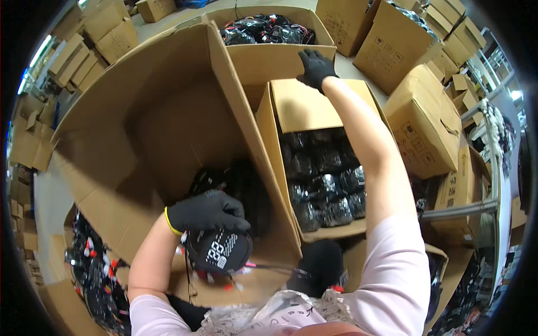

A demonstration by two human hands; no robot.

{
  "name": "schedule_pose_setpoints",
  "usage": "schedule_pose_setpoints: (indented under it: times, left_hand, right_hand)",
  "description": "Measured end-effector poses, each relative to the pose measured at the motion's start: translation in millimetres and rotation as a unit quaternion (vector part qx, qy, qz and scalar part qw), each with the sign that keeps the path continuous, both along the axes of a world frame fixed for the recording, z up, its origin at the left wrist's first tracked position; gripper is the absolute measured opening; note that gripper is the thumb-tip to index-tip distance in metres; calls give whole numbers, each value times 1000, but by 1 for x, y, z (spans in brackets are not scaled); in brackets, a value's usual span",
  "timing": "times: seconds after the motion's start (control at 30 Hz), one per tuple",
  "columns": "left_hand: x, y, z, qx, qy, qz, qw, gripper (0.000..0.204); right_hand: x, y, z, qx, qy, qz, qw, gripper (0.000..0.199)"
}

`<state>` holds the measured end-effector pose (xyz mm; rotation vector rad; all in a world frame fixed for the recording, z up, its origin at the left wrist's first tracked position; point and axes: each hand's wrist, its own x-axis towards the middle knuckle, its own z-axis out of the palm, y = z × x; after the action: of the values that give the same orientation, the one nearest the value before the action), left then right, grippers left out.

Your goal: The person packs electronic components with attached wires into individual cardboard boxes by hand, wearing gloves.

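Observation:
My left hand (208,213), in a black glove with a yellow cuff, is closed on the top edge of a round black instrument gauge (224,250). White display marks show on its face, and wires with red and white connectors hang below it. The gauge is over the near end of a large open cardboard box (168,120), where dark parts lie at the bottom. My right hand (318,70), also gloved in black, reaches far forward with its fingers stretched out. It is at the far edge of a smaller carton (302,109), by its raised flap; contact is unclear.
Rows of black wrapped packages (328,179) fill the smaller carton. Behind stands a box (280,53) of bagged, wired parts (266,29). A closed carton (423,123) and a metal rail (462,210) are on the right. Loose wired parts (95,263) are at the left.

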<state>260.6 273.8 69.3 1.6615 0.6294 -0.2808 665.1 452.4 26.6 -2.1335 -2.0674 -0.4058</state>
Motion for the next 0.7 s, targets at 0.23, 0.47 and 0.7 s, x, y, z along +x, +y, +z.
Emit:
schedule_pose_setpoints:
  times: [0.23,0.47,0.7]
  left_hand:
    - [5,54,-60,-109,28,72,991,26]
    - [-18,54,-72,-207,4,161,965,21]
    - [-35,36,-97,-233,-75,182,952,19]
  right_hand:
    - [36,143,-42,80,-30,-53,995,68]
    - [44,136,-49,74,133,82,985,39]
    - [58,251,-60,-173,205,-86,960,67]
